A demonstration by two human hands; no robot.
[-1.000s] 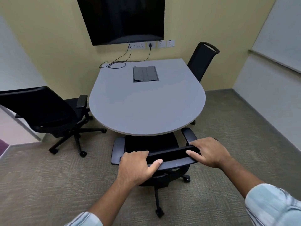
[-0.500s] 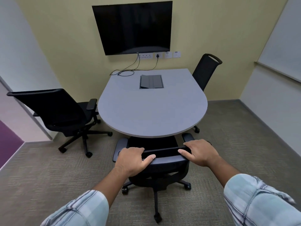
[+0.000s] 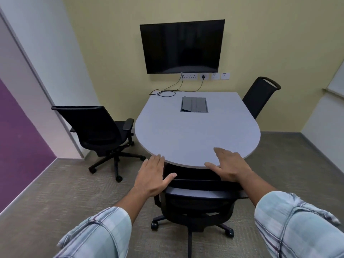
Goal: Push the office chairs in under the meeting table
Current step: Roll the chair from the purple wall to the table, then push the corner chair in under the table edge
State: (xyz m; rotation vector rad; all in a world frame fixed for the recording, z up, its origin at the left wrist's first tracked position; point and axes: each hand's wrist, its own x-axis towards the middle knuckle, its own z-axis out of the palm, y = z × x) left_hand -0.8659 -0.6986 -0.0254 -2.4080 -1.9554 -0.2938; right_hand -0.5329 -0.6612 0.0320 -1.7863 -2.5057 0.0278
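Judging by the near chair (image 3: 197,200), tucked with its seat under the near edge of the meeting table (image 3: 195,135), the next job is the left chair (image 3: 100,131), standing well out from the table. Both the left hand (image 3: 152,175) and right hand (image 3: 229,167) are spread flat, gripping nothing. Grasp that backrest top with both hands and roll it straight, armrests clearing the tabletop.

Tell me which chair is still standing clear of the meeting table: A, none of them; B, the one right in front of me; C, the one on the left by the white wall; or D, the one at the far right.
C: the left chair stands on open carpet beside the table, seat fully exposed, while the near chair and the far right chair sit against its edge.
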